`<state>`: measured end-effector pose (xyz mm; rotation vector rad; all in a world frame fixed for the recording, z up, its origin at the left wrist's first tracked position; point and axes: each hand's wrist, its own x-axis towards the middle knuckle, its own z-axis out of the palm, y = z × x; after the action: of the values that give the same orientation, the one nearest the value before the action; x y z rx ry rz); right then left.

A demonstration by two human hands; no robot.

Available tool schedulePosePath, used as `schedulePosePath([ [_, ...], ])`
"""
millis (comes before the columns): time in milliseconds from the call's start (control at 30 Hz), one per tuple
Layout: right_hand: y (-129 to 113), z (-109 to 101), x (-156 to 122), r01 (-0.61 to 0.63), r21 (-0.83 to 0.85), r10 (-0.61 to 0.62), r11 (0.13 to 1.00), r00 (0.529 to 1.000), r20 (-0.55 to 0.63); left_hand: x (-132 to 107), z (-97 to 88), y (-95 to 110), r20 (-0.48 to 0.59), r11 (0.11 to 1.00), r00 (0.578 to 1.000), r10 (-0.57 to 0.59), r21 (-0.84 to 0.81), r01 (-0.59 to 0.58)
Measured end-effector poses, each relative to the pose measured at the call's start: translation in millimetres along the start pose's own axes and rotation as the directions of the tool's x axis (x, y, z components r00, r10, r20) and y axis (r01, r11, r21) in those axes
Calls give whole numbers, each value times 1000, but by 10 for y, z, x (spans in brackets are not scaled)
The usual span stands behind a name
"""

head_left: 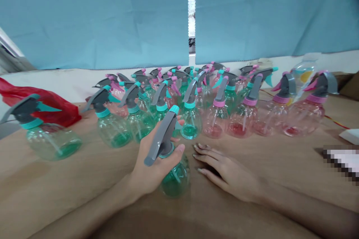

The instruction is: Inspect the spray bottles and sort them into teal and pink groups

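My left hand (153, 166) is wrapped round the neck of a green spray bottle (175, 177) with a grey trigger head and teal collar, standing on the brown table (84, 179) in front of me. My right hand (224, 168) lies flat on the table just right of that bottle, fingers stretched out and holding nothing. Behind both hands stand several more spray bottles: green ones (113, 129) to the left and pink ones (214, 121) to the right.
One green bottle (52, 140) stands apart at the far left, in front of a red plastic bag (42, 104). A white sheet (350, 136) lies at the right edge. Blue curtains (112, 18) hang behind the table.
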<state>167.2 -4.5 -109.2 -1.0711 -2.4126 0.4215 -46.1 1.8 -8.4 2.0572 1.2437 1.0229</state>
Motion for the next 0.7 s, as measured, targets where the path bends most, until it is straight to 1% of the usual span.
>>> schedulePosePath([
  [200, -11, -9, -1, -14, -9, 14, 1000, 1000, 16, 1, 1, 17, 2, 1000, 1000, 1, -29, -1],
  [433, -12, -6, -2, -10, 15, 10, 1000, 1000, -11, 4, -2, 26, 7, 999, 1000, -15, -37, 15],
  [700, -19, -20, 4, -21, -35, 22, 999, 999, 33, 0, 14, 20, -16, 1000, 1000, 11, -25, -12],
])
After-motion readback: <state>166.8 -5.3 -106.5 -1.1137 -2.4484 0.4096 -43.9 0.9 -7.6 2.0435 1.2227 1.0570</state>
